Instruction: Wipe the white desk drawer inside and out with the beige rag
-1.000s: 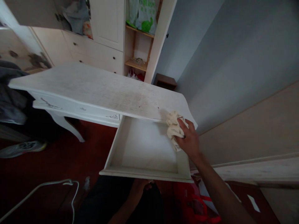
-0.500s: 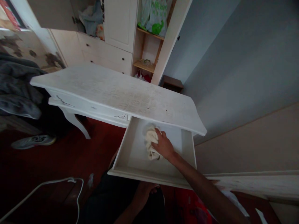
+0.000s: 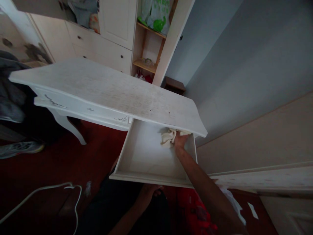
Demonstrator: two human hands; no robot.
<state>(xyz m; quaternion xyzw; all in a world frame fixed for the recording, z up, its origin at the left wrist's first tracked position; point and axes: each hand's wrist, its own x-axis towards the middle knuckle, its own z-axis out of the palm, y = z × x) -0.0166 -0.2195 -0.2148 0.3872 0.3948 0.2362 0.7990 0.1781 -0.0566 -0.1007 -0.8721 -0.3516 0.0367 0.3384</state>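
Observation:
My right hand (image 3: 180, 141) reaches deep into the pulled-out white drawer (image 3: 127, 153) of a white table (image 3: 97, 88). It presses a crumpled cream cloth (image 3: 168, 137) against the drawer's back, partly under the tabletop's edge. The fingers are closed on the cloth. My left hand (image 3: 149, 190) sits below the drawer's front panel, its fingers hidden under the front edge.
A white wardrobe with drawers and an open shelf holding a green plastic bag (image 3: 156, 16) stands behind the table. A white cable (image 3: 49, 192) lies on the red floor at left, beside a shoe (image 3: 19, 148). Dark clothing (image 3: 12, 94) is heaped at far left. A red item (image 3: 198, 212) lies at lower right.
My right hand moved the cloth from the tabletop's right corner into the drawer, across its floor to the left, then to the back right under the tabletop.

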